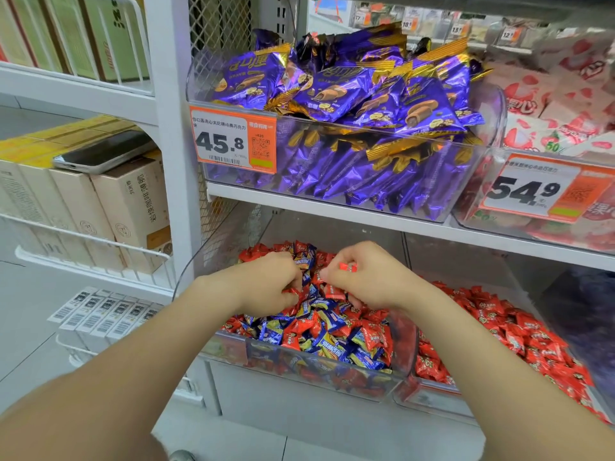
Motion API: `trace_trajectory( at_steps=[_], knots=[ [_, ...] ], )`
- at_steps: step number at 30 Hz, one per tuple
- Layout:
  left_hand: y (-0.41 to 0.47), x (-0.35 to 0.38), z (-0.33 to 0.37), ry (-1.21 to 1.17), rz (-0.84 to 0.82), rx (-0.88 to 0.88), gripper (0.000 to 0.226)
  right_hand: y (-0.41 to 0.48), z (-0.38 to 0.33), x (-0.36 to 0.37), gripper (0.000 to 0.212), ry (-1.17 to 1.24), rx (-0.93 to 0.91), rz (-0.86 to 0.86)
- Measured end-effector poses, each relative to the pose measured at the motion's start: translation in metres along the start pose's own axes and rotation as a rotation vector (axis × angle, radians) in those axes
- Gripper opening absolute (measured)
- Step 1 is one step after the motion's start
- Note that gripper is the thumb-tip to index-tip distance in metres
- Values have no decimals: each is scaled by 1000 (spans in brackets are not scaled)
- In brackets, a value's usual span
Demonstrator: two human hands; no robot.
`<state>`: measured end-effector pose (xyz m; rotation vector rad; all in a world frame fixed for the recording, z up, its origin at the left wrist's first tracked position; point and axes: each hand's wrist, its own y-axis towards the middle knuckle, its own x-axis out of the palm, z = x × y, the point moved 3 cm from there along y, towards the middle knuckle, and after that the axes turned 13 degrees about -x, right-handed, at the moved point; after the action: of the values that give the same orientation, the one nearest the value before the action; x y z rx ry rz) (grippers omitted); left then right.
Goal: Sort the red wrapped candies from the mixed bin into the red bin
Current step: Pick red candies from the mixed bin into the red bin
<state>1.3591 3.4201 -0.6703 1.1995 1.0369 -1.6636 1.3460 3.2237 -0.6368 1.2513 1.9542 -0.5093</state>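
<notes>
2 bare forearms fill the foreground, both reaching fwd & down into the mixed bin (404, 347), a clear tub on the low shelf. Left hand (266, 282) sits knuckles-up in the pile, fingers curled in on red wrapped candies (294, 291), prob gathering several per trip. Right hand (364, 277) is close beside it, fingers bunched narrow; a small red piece (348, 267) pokes out on top by the knuckles, looks like a wrapper end pinched there, can't tell for sure. Mixed bin holds red + blue/yellow pcs (327, 344) jumbled, so hands dig at the centre where reds show. Red bin (429, 392) stands touching on the right w/ only red candy, short carry. Judgement: mid-sort, plenty of reds left. Purple packs (349, 94) above not involved.
</notes>
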Motion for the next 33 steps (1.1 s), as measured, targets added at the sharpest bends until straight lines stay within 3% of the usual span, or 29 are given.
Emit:
trace_trajectory(
  at_steps=[1,6,10,15,18,21,24,27,33],
  knots=[
    [-2,-2,1,-22,16,6,11,-2,-2,-2,13,-6,-54,-10],
    [-18,-16,12,-237,58,-24,9,-17,-17,8,29,-268,-242,-226],
    [-21,-19,13,-154,106,-31,24,-18,-15,25,29,-410,-250,-255],
    [-16,-3,11,-46,-85,-60,31,-13,-10,26,9,-401,-241,-212],
    [-17,4,11,-89,-214,-36,36,-13,-8,27,34,-414,-227,-287],
    [-15,8,11,-51,-190,-13,25,-12,-10,28,31,-420,-246,-255],
    [-15,2,10,-91,-112,0,18,-9,-10,14,18,-313,-197,-98],
    [-17,-11,9,-224,4,10,20,-13,-8,-9,20,-118,-58,64],
    [-28,-19,40,-565,-101,85,22,-54,-6,-25,28,441,286,13]
  ],
)
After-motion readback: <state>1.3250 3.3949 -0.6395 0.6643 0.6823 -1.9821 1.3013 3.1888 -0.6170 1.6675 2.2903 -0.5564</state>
